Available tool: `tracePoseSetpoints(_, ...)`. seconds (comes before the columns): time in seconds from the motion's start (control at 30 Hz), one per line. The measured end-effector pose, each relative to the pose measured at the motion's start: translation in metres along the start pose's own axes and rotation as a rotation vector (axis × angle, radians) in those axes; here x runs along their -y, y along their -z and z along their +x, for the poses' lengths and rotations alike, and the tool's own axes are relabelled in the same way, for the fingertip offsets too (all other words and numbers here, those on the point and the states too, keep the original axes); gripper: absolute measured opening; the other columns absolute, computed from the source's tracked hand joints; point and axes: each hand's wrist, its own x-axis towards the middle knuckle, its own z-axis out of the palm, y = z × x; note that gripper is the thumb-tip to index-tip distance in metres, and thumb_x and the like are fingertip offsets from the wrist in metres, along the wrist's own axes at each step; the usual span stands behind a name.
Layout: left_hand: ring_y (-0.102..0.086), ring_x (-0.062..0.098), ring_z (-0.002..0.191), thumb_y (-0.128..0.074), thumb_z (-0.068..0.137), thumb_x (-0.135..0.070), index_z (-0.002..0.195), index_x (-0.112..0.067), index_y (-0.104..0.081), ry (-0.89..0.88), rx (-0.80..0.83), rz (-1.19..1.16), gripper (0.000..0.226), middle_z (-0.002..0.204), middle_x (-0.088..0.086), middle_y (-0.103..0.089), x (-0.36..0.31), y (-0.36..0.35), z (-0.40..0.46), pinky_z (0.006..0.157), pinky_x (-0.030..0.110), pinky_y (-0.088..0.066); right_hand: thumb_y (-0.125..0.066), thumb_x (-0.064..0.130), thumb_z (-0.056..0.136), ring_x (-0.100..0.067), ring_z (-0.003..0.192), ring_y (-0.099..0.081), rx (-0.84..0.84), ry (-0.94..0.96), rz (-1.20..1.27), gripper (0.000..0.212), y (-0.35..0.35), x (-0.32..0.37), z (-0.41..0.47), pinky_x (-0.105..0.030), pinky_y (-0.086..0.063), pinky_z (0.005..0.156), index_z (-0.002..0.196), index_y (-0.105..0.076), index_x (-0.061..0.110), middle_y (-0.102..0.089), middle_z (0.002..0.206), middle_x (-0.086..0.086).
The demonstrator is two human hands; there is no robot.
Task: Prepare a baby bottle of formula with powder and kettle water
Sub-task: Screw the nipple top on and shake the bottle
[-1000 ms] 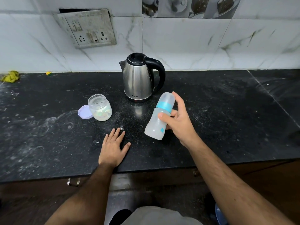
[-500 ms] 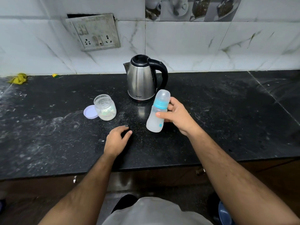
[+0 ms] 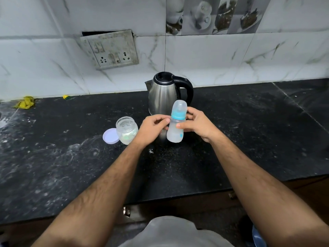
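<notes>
Both my hands hold the baby bottle upright just above the black counter, in front of the steel kettle: my left hand pinches its side below the blue collar, my right hand wraps the body with the thumb across the front. Left of them the open powder jar stands touching its lilac lid.

No legible text; only an unreadable blue mark on the baby bottle
</notes>
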Motion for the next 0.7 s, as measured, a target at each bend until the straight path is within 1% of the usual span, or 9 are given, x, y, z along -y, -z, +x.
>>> tracePoseSetpoints(0.07, -0.07, 0.004, 0.078, -0.058, 0.098, -0.01, 0.109, -0.017, -0.073, -0.006, 0.021, 0.0, 0.019, 0.1, -0.003, -0.075, 0.0, 0.003, 0.008, 0.064, 0.009, -0.047, -0.08, -0.001, 0.076, -0.026, 0.107, -0.07, -0.017, 0.007, -0.013, 0.058, 0.001, 0.0, 0.006, -0.045, -0.058, 0.088, 0.128, -0.06, 0.016, -0.072, 0.116, -0.011)
tracePoseSetpoints(0.17, -0.071, 0.009, 0.082, -0.059, 0.098, -0.014, 0.108, -0.018, -0.073, 0.01, 0.03, 0.026, 0.018, 0.101, -0.001, -0.076, 0.005, 0.004, 0.019, 0.062, 0.014, -0.049, -0.08, -0.002, 0.075, -0.026, 0.107, -0.07, -0.039, 0.002, -0.024, 0.06, 0.003, -0.004, 0.013, -0.046, -0.058, 0.089, 0.129, -0.059, 0.015, -0.072, 0.116, -0.011)
tracePoseSetpoints(0.27, -0.071, 0.01, 0.084, -0.059, 0.098, -0.015, 0.112, -0.012, -0.073, 0.046, 0.045, 0.039, 0.02, 0.103, 0.002, -0.076, 0.011, 0.001, 0.027, 0.062, 0.013, -0.049, -0.078, -0.005, 0.075, -0.025, 0.106, -0.07, -0.037, -0.013, -0.039, 0.059, 0.006, -0.009, 0.021, -0.041, -0.059, 0.087, 0.128, -0.059, 0.012, -0.072, 0.116, -0.012)
tracePoseSetpoints(0.33, -0.072, 0.01, 0.087, -0.06, 0.098, -0.016, 0.113, -0.011, -0.073, 0.069, 0.05, 0.037, 0.021, 0.105, 0.001, -0.076, 0.016, -0.002, 0.033, 0.063, 0.014, -0.049, -0.077, -0.008, 0.074, -0.025, 0.106, -0.07, -0.039, -0.028, -0.049, 0.06, 0.01, -0.013, 0.027, -0.038, -0.058, 0.087, 0.129, -0.058, 0.009, -0.072, 0.116, -0.013)
tracePoseSetpoints(0.47, -0.072, 0.013, 0.092, -0.061, 0.097, -0.016, 0.112, -0.011, -0.073, 0.12, 0.035, 0.019, 0.02, 0.105, 0.002, -0.076, 0.027, -0.01, 0.044, 0.064, 0.012, -0.048, -0.077, -0.012, 0.072, -0.026, 0.106, -0.069, -0.027, -0.053, -0.105, 0.062, 0.02, -0.025, 0.042, -0.038, -0.057, 0.09, 0.127, -0.056, 0.005, -0.07, 0.118, -0.015)
tracePoseSetpoints(0.5, -0.072, 0.016, 0.094, -0.061, 0.097, -0.016, 0.111, -0.012, -0.073, 0.135, 0.03, 0.017, 0.02, 0.105, 0.003, -0.076, 0.031, -0.013, 0.048, 0.065, 0.015, -0.05, -0.077, -0.013, 0.072, -0.026, 0.107, -0.069, -0.022, -0.06, -0.12, 0.062, 0.023, -0.028, 0.046, -0.038, -0.056, 0.091, 0.127, -0.056, 0.005, -0.07, 0.118, -0.015)
tracePoseSetpoints(0.6, -0.071, 0.022, 0.101, -0.061, 0.096, -0.02, 0.112, -0.018, -0.073, 0.191, 0.024, 0.036, 0.02, 0.103, 0.005, -0.076, 0.04, -0.02, 0.056, 0.069, 0.032, -0.055, -0.077, -0.016, 0.07, -0.025, 0.108, -0.068, -0.012, -0.072, -0.18, 0.063, 0.03, -0.039, 0.061, -0.041, -0.055, 0.096, 0.125, -0.055, 0.005, -0.069, 0.119, -0.015)
tracePoseSetpoints(0.7, -0.07, 0.022, 0.098, -0.06, 0.095, -0.021, 0.114, -0.022, -0.072, 0.235, 0.006, 0.043, 0.022, 0.105, 0.004, -0.075, 0.048, -0.029, 0.066, 0.075, 0.036, -0.057, -0.078, -0.014, 0.066, -0.024, 0.11, -0.067, -0.021, -0.073, -0.256, 0.064, 0.036, -0.049, 0.076, -0.045, -0.053, 0.098, 0.123, -0.057, 0.009, -0.069, 0.117, -0.012)
